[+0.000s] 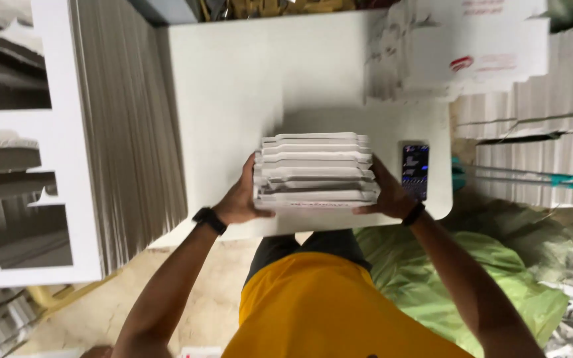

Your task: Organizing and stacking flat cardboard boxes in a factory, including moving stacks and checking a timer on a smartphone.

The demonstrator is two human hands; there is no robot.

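Lying flat over the near part of a white table (233,79), a stack of flat white die-cut cardboard sheets (316,169), long axis running left to right, notched edges facing the camera. Being gripped at both short ends: left hand (240,199) pressing its left side, right hand (386,195) clamped on its right side. Just right of the stack, a phone (415,171) resting screen-up. Beyond, tall piles of white card (127,132).
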